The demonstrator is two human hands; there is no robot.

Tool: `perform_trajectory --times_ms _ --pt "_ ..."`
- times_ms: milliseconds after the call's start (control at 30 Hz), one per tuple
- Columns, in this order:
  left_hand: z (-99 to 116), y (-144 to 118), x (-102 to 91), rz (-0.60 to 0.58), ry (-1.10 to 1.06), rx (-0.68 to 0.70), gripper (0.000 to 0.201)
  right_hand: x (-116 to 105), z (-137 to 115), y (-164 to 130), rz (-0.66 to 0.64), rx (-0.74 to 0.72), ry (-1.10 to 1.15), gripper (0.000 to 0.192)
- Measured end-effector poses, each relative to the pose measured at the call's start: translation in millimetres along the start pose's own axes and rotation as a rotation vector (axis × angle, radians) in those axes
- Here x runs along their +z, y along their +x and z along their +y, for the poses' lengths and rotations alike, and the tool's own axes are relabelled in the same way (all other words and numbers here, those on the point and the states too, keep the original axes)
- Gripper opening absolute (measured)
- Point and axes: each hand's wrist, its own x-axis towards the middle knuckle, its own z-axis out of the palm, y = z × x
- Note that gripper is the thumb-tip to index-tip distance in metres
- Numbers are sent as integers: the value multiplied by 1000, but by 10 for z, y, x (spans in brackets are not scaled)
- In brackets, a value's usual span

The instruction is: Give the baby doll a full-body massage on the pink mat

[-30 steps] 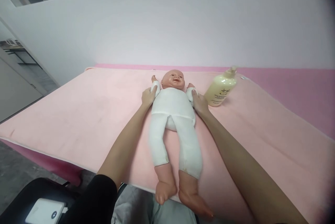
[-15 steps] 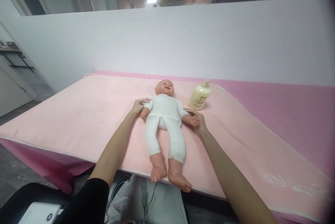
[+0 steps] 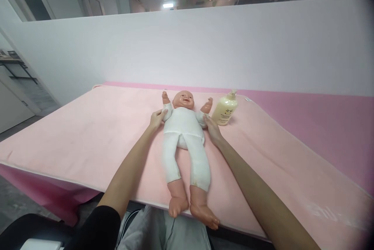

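White partition wall behind, office ceiling lights above it, and in front a long bench (image 3: 87, 140) draped in a pale pink towel over a deeper pink cover. Lying on its back across the middle of that towel is the baby doll (image 3: 184, 137) in a white suit, head toward the far edge, bare feet poking just past the near edge. Both little arms are up beside the head.

Left hand (image 3: 157, 119) is on the doll's shoulder at one side, fingers curled around the white sleeve. Right hand (image 3: 212, 130) presses against the other shoulder, fingers wrapped at the sleeve; how firm that grip is I can't quite tell, as the doll's arm covers the fingertips. So the doll sits squarely between the two hands, touching both, forearms running alongside its legs.

Just beyond the right hand, near the far edge, stands a cream pump bottle (image 3: 224, 110), upright and close to the doll's raised fist.

The risks here, as I judge them: a sweep of that doll arm or the right wrist outward could knock the bottle over, as it stands so near. And with the feet already overhanging the near edge, any tug toward the person could slide the doll off the towel.
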Motion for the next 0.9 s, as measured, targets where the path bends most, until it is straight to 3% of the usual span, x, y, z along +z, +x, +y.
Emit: perform_trajectory --times_ms 200,333,467,667,833,900 --pt "-90 248 102 183 357 91 44 153 58 310 234 28 -319 72" --pt "-86 373 160 247 477 53 39 148 61 434 269 70 -504 66" --pt "-77 401 157 258 562 -17 47 128 70 495 273 87 -593 67" --pt "-113 292 62 182 280 80 40 48 88 307 175 51 -225 65" --pt "-122 141 -33 95 -34 -3 79 0 -33 -30 78 -2 30 46" --pt "-105 55 -82 31 -119 -4 84 -17 -81 -156 31 17 91 43"
